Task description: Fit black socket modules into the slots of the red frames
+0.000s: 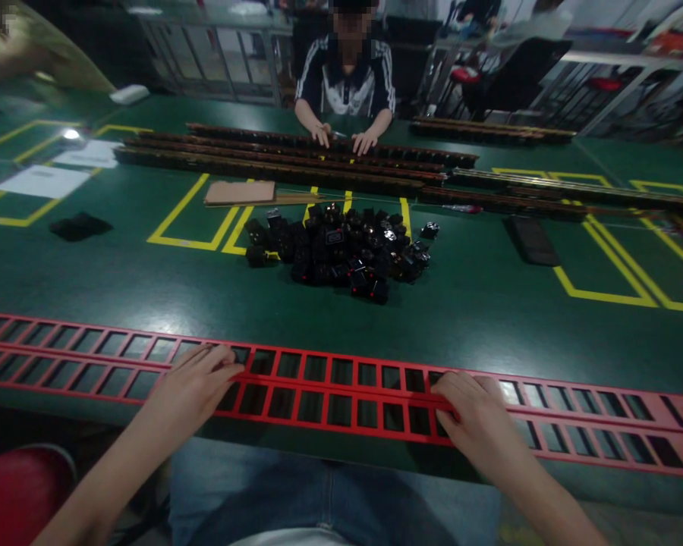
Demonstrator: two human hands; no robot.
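Two long red slotted strips [341, 390] lie side by side along the near edge of the green table, with rows of rectangular openings. My left hand [202, 379] is closed on them left of the middle, its fingers curled over the far strip and its thumb beside them. Farther right, my right hand [475, 413] grips the same strips, fingertips bent down at the openings. Both wrists come in from the near side. Beyond the strips sits a heap of small black blocks [333, 239], some with shiny metal parts and red spots.
Across the table [159, 284], a co-worker's hands [365, 142] rest on long dark strips [273, 163]. A brown cardboard piece [239, 192], a dark flat case [532, 241], a screwdriver-like tool [461, 208], a black cloth-like piece [80, 226] and white papers [42, 180] lie around the heap.
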